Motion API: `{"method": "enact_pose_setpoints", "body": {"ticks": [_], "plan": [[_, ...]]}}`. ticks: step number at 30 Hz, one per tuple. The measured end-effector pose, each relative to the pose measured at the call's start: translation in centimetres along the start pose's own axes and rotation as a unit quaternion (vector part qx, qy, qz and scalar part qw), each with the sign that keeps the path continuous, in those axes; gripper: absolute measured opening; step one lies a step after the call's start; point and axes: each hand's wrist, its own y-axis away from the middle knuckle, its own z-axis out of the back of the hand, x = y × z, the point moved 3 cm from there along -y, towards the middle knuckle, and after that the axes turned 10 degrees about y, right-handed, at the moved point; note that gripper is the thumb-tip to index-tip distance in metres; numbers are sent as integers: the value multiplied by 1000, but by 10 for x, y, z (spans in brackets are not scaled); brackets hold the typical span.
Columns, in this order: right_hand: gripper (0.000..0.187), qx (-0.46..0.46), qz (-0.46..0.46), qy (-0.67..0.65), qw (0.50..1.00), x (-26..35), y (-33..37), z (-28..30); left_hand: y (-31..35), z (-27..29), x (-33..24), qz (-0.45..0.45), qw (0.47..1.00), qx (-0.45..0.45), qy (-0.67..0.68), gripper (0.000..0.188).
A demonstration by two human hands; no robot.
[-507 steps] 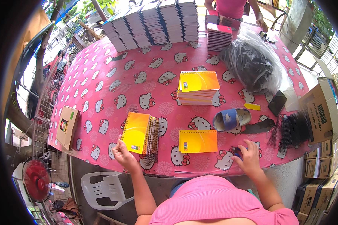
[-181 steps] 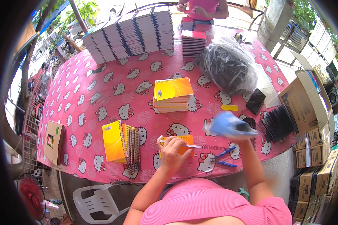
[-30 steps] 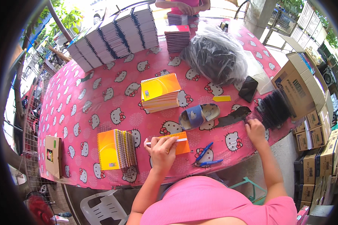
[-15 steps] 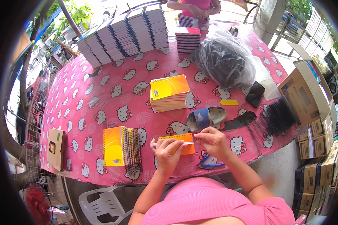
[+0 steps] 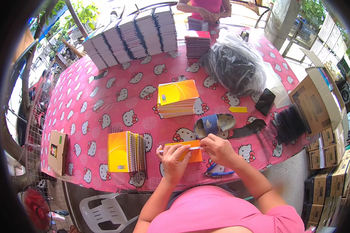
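Observation:
An orange-covered notebook [image 5: 196, 156] lies in front of me near the table's front edge, its row of punched holes along the far edge. My left hand [image 5: 174, 160] is closed over the notebook's left part, fingers across a pale strip along it. At its upper right corner, the fingertips of my right hand [image 5: 219, 149] are pinched together; whatever is between them is too small to make out. Just below the right hand lies a blue-handled pliers-like tool [image 5: 218, 171]. Beyond the hands sits a blue slipper [image 5: 214, 124].
Yellow spiral notebooks [image 5: 118, 151] stand in a stack on the left, and more yellow notebooks [image 5: 178, 92] are piled ahead. To the right are black binding coils [image 5: 289, 122], a phone [image 5: 265, 101] and a carton [image 5: 315, 103]. A person [image 5: 210, 15] stands across the table.
The view has shifted slightly. Both hands stay at the notebook; the right fingertips have moved only a little at its corner.

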Motion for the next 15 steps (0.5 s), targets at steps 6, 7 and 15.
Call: {"method": "enact_pose_setpoints", "body": {"ticks": [6, 7, 15], "plan": [[13, -31, 10, 25, 999, 13, 1, -6, 1, 1, 0, 5, 1000, -2, 9, 22], [10, 5, 9, 26, 1000, 6, 1, -3, 3, 3, 2, -9, 1000, 3, 9, 21], [48, -39, -45, 218, 974, -111, -9, 12, -8, -6, -4, -68, 997, 26, 39, 23]]}}
